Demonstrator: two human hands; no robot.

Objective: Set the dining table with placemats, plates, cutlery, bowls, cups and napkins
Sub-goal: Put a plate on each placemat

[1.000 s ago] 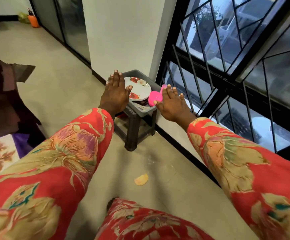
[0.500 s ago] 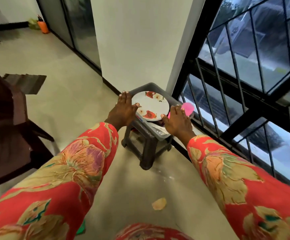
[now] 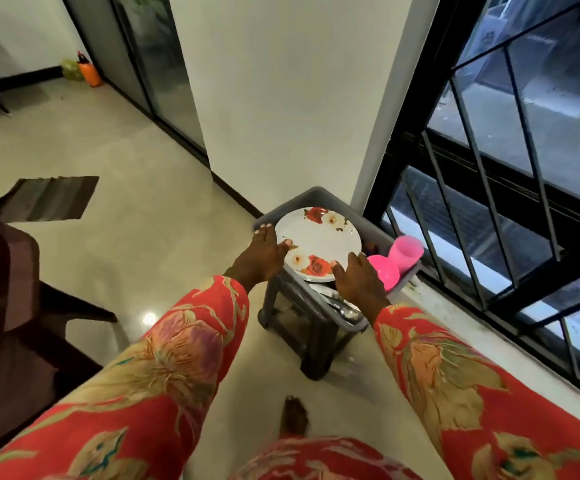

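While our hands close on the plates, the setting has barely begun.
Our left hand (image 3: pixel 261 252) and right hand (image 3: pixel 357 282) meet opposite edges of the floral plate (image 3: pixel 318 242), fingers mostly straight, not yet curled under. It tops a stack in a grey tub (image 3: pixel 311 197) on a low stool (image 3: pixel 311 336), beside a pink cup (image 3: pixel 407 252) and cutlery (image 3: pixel 342 306). We judge everything remains to carry over.

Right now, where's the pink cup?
The pink cup lies tipped in the grey tub's right end, beside the floral plate, near the window.
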